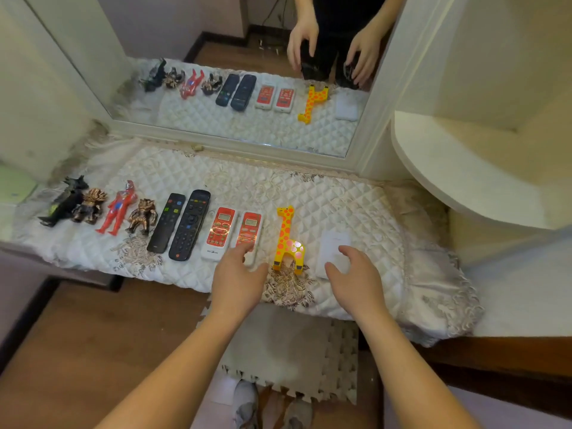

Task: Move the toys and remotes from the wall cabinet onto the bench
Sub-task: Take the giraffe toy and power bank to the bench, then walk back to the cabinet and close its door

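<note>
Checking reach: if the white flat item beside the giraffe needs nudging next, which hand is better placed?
Probably right. The right hand hovers open just over the white item, while the left hand is across the giraffe, near a red remote.

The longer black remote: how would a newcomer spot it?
Below the mirror, toys and remotes line the quilted bench cover. Mid-row, two black remotes lie side by side. The longer black remote is the right one, beside a red-faced remote, wider than its shorter black neighbour.
</note>
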